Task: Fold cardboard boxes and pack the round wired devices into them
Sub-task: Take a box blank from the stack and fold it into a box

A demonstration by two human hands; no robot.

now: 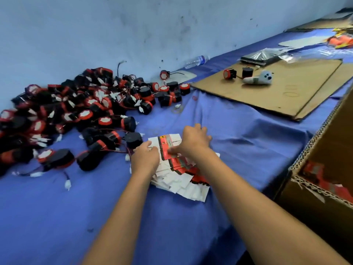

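Red-and-white flat box blanks [179, 175] are stacked, fanned and unfolded, on the blue-covered worktop [238, 127]. The top blank's red strip is pinched by the curled fingers of the right hand [193, 142], while the left hand [145, 156] is pressed flat on the stack's white side. Dozens of black round wired devices [80, 109], red-rimmed, are heaped at the left; two more [238, 73] are seen on a cardboard sheet [277, 88].

devices: pile of round wired devices [80, 111] on table [57, 217], left of my hands
box blanks: stack of flat box blanks [181, 180] before me, under my left hand [145, 157] and right hand [193, 142]
cardboard sheet [277, 88]: far right, behind the stack
carton [324, 188]: at right edge
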